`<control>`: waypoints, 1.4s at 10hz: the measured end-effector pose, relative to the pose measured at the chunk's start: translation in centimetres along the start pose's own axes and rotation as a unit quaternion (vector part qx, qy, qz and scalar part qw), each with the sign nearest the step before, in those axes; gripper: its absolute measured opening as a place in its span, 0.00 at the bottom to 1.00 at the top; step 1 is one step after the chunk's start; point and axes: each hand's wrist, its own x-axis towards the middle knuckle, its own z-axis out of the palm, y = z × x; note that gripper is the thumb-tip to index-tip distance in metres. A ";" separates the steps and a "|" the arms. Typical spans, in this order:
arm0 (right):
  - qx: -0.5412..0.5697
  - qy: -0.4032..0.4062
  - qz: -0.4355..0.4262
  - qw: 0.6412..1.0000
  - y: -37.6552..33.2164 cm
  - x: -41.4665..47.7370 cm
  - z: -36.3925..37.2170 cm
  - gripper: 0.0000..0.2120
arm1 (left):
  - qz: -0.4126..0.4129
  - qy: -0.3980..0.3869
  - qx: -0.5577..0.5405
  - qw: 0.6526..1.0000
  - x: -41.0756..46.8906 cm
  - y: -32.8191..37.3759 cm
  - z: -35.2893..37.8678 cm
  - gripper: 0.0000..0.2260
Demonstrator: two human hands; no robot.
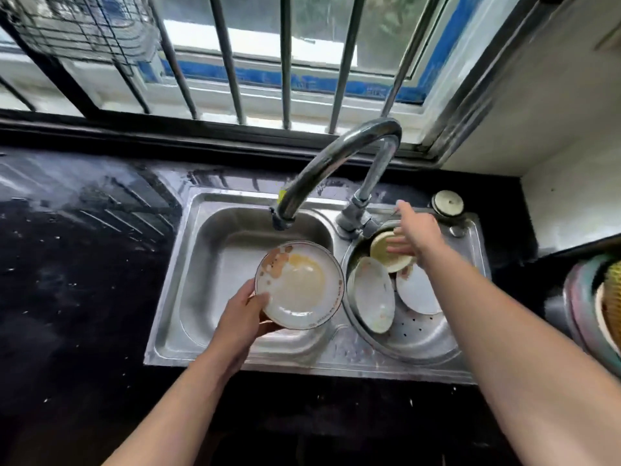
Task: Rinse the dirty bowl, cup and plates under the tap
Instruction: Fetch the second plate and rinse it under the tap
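Under the tap (336, 169), the left hand (247, 314) gripped a dirty plate (300, 285) for rinsing — the right hand (415, 230), fingers open, reached toward the handle.

One head-worn wide-angle view looks steeply down from close above the stainless steel double-basin sink (235, 359), facing the barred window beyond it (285, 62).

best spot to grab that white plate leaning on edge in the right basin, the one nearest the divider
Take the leaning white plate by its upper rim, coming down from above with thumb on one face and fingers on the other. It stands tilted on edge against the basin wall, so the top edge is free while its lower edge sits in the bowl. The right hand is nearest; the left hand holds the stained plate.
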 end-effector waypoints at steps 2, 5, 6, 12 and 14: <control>-0.041 0.029 0.034 0.998 -1.1 4.6 2.7 0.22 | -0.007 -0.009 -0.004 1.000 2.8 1.4 -0.9 0.16; 0.006 0.071 0.011 0.997 1.0 4.1 2.9 0.11 | -0.014 -0.005 -0.025 1.000 3.4 1.2 -1.6 0.15; 0.067 0.064 0.052 0.994 0.3 2.8 3.1 0.14 | -0.013 -0.008 -0.025 1.000 3.4 1.1 -2.0 0.15; -0.506 -0.269 -0.451 0.684 6.2 -14.9 17.7 0.28 | -0.029 0.014 -0.052 0.998 3.4 1.0 -3.8 0.18; -0.503 -0.197 -0.374 0.753 6.3 -13.5 15.7 0.21 | -0.047 0.026 -0.073 0.996 3.7 -0.4 -4.1 0.17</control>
